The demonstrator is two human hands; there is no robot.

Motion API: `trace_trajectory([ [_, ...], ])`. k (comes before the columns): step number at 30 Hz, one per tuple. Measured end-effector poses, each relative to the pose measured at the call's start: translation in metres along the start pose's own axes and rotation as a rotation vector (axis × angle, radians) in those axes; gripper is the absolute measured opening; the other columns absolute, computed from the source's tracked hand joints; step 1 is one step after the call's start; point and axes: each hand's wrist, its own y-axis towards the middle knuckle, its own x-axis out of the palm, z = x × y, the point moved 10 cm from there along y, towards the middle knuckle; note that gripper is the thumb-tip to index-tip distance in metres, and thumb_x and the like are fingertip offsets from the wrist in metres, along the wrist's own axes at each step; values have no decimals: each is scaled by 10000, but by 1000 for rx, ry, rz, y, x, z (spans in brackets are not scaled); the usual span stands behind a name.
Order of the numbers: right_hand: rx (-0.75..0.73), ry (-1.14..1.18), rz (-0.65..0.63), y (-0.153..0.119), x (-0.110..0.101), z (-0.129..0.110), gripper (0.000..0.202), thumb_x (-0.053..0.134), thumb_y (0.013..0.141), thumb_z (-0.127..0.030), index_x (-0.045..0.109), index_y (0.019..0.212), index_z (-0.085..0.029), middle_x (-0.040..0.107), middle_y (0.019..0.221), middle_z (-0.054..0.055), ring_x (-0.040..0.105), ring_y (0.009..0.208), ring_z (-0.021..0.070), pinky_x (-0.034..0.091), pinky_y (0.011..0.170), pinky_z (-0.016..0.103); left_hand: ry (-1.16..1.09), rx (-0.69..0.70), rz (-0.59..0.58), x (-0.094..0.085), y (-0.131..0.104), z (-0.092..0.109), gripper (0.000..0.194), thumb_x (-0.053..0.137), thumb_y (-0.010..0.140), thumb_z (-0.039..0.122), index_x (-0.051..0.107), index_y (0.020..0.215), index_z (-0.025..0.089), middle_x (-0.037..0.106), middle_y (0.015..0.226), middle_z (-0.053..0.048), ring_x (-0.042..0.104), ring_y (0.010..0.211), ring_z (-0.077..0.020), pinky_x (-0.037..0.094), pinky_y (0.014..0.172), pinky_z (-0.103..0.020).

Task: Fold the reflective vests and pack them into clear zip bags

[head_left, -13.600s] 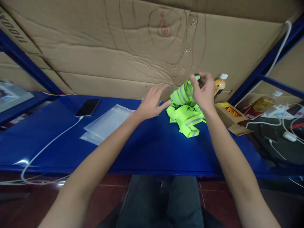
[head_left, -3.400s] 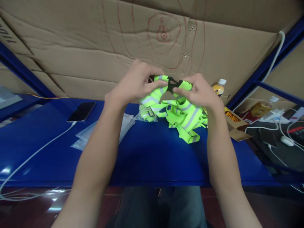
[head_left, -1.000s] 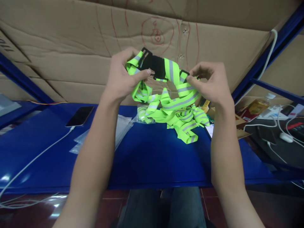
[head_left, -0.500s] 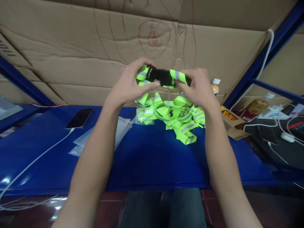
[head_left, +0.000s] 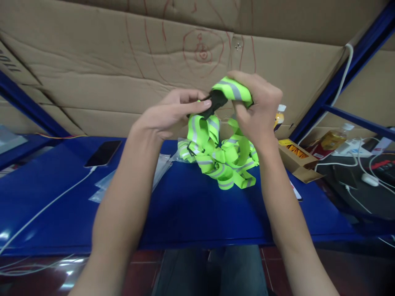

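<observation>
A neon-yellow reflective strap [head_left: 233,88] with a grey stripe is held up above the table, with a black buckle [head_left: 218,100] on it. My left hand [head_left: 173,109] pinches the buckle's left end between thumb and fingers. Around the strap just right of the buckle, my right hand [head_left: 257,98] is closed. Below both hands, a tangled pile of the same webbing [head_left: 225,160] hangs down and lies on the blue table [head_left: 197,213]. Whether the buckle is fully clipped, I cannot tell.
Clear plastic bags [head_left: 103,185] and a charging phone [head_left: 103,153] lie to the left. On the right are an open cardboard box [head_left: 300,160], a small bottle [head_left: 279,117], a larger bottle [head_left: 335,137] and white cables. A cardboard wall [head_left: 108,53] stands behind.
My right hand has risen and turned, folding the strap over the buckle. The buckle has tilted up to the right, and my left hand has shifted its hold. The hanging webbing has swung lower.
</observation>
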Motion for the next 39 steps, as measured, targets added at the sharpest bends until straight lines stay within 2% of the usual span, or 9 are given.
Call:
trace_trajectory([
  [3, -69, 171, -202, -2, 0, -11, 588, 755, 879, -226, 674, 1446, -360, 699, 1515, 25, 690, 1313, 342, 550, 1171, 534, 19, 101, 92, -21, 1, 7, 358, 937, 799, 463, 687, 849, 212, 740, 906, -41, 714, 826, -225, 626, 731, -389],
  [5, -80, 244, -252, -5, -4, -16, 684, 832, 859, -292, 633, 1512, -332, 642, 1587, 34, 701, 1292, 320, 567, 1153, 509, 103, 153, 124, -26, -1, 15, 336, 948, 783, 431, 703, 865, 216, 752, 926, -28, 713, 884, -232, 626, 788, -395],
  [7, -45, 283, -222, -4, -6, -13, 609, 847, 893, -400, 658, 1465, -312, 667, 1542, 57, 701, 1298, 318, 586, 1119, 489, 183, 156, 42, -15, -2, 20, 322, 934, 796, 445, 725, 888, 217, 762, 915, -32, 720, 905, -246, 624, 806, -400],
  [9, 16, 288, -216, -4, 1, -6, 437, 829, 924, -517, 732, 1291, -300, 760, 1356, 69, 707, 1269, 331, 608, 1070, 482, 225, 152, -33, -2, -4, 24, 319, 913, 821, 466, 739, 917, 218, 775, 922, -51, 734, 927, -265, 622, 819, -407],
  [11, 70, 296, -267, -4, 14, 3, 405, 823, 908, -633, 757, 1113, -290, 799, 1152, 69, 719, 1195, 336, 632, 1002, 476, 232, 175, -40, 4, -4, 28, 316, 901, 839, 474, 748, 963, 227, 792, 987, -63, 742, 974, -276, 617, 866, -419],
  [14, 106, 380, -322, -3, 28, 16, 470, 812, 872, -729, 746, 1008, -284, 794, 1069, 63, 728, 1103, 318, 648, 911, 453, 251, 239, -12, 8, -5, 36, 340, 876, 872, 462, 738, 1104, 255, 785, 1150, -63, 732, 1073, -283, 596, 961, -451],
  [22, 171, 411, -247, -1, 24, 47, 416, 757, 919, -690, 764, 1026, -287, 784, 992, 63, 731, 993, 308, 645, 848, 465, 651, 322, -69, 31, -8, 44, 325, 823, 880, 429, 709, 1155, 297, 750, 1208, -90, 677, 1227, -366, 531, 1103, -528],
  [30, 137, 361, -253, 0, 22, 45, 363, 749, 942, -638, 758, 982, -278, 788, 1021, 68, 724, 1022, 308, 646, 936, 494, 676, 350, -86, 41, -7, 37, 319, 763, 897, 380, 733, 1207, 311, 749, 1257, -104, 673, 1267, -370, 528, 1111, -539],
  [39, 131, 359, -276, -1, 25, 48, 386, 767, 925, -666, 742, 958, -282, 772, 985, 66, 713, 990, 303, 645, 908, 497, 725, 377, -93, 44, -7, 28, 330, 712, 925, 333, 728, 1251, 280, 697, 1239, -99, 676, 1172, -328, 541, 1041, -469],
])
